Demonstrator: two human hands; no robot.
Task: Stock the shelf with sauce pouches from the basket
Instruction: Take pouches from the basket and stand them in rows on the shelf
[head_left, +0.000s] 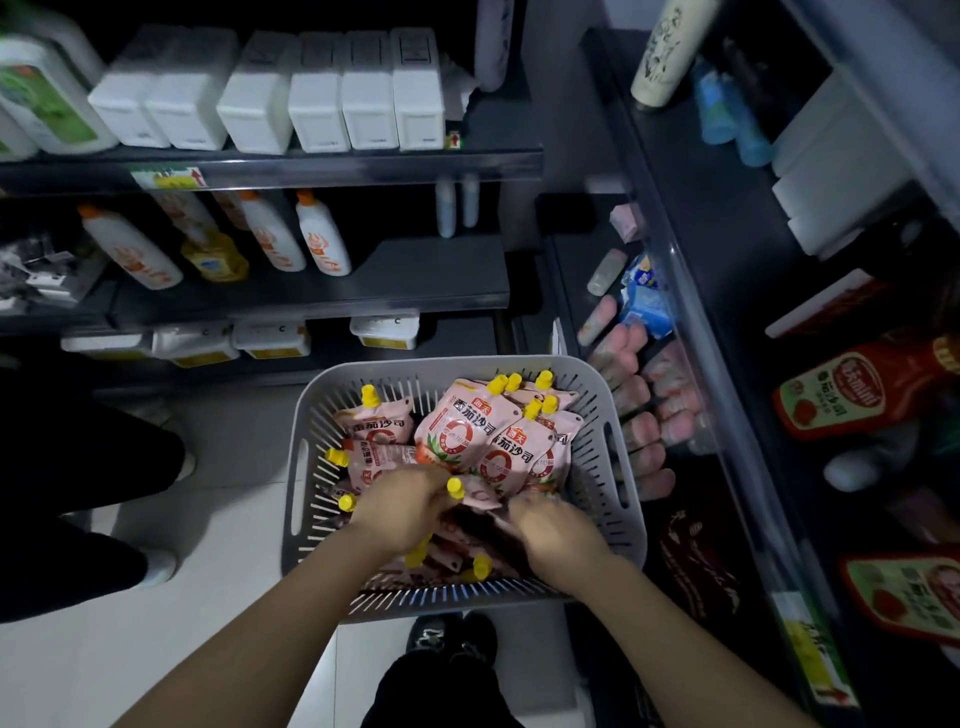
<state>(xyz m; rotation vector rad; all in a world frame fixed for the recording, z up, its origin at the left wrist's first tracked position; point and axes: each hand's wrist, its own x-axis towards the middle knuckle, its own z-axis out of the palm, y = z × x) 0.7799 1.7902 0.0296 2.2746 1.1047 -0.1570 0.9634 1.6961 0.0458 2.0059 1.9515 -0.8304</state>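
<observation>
Left hand (410, 506) is clamped round a sauce pouch (478, 496) in the grey basket (618, 415) before the shelf (727, 249). Right hand (553, 525) lies just beside, fingers buried among pouches (467, 431); its grip cannot be told.

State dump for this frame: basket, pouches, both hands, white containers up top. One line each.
Grey slotted plastic basket: upright, loaded with pouches.
Pink yellow-capped sauce pouches: piled loose in the basket, caps on.
Left hand: in the basket, gripping a pouch.
Right hand: in the basket on the pouches, grip unclear.
White boxy containers: standing in a row on the upper left shelf.
</observation>
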